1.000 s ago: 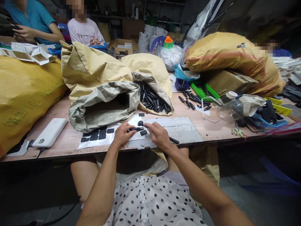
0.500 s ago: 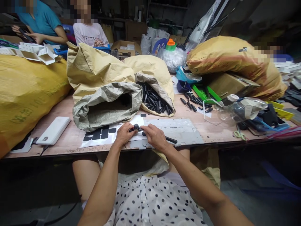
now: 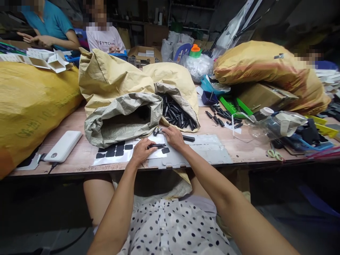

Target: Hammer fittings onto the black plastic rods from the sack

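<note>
My right hand is closed around a small hammer. Its head points left and its black handle sticks out to the right. Closer to the table's front edge, my left hand pinches a slim black part over a white sheet with black rounded patches. Under the right forearm lies a grey flat board. Just beyond the hands, an open sack shows many black tubular pieces, and a second sack gapes beside it.
A white power bank with a cable lies at left, near a full yellow sack. To the right are a green tray, loose black pieces, a clear plastic jug and scissors. Two people sit across the table.
My right hand has moved up and away with the hammer, apart from the left hand. The hammer head, formerly over the left fingers, is now beyond them. The left hand still pinches the black part.
</note>
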Tool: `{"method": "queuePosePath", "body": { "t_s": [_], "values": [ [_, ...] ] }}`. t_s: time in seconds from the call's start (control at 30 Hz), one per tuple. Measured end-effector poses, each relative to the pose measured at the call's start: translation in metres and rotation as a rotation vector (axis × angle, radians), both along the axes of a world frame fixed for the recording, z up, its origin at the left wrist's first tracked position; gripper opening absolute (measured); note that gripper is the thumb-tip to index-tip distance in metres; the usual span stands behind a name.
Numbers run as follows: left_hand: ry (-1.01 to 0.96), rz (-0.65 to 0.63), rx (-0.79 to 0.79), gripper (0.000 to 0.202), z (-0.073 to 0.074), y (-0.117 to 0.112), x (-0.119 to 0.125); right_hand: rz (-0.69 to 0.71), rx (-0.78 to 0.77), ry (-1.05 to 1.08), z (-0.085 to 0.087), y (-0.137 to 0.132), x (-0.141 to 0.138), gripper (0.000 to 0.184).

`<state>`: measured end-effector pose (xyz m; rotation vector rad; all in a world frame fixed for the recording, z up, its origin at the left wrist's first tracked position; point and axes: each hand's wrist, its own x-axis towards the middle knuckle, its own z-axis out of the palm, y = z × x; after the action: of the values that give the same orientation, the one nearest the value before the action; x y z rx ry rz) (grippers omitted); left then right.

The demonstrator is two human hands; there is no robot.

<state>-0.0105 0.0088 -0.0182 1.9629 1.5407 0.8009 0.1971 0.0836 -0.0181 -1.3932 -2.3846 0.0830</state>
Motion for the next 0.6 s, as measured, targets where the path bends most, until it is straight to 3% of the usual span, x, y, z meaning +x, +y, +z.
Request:
{"method": "queuePosePath", "body": {
  "t_s": [0.4, 0.5, 0.6],
  "values": [
    [-0.007, 0.025, 0.040, 0.021, -0.002, 0.001, -0.002, -0.087, -0.008, -0.066, 0.004, -0.005, -0.009, 0.029],
    [-0.099, 0.077, 0.013, 0.021, 0.007, -0.006, 0.000, -0.085, -0.009, -0.046, 0.002, -0.004, -0.008, 0.029],
    [-0.373, 0.038, -0.121, 0.026, 0.025, -0.031, 0.002, -0.075, 0.008, -0.023, -0.002, -0.002, -0.008, 0.028]
  ]
}}
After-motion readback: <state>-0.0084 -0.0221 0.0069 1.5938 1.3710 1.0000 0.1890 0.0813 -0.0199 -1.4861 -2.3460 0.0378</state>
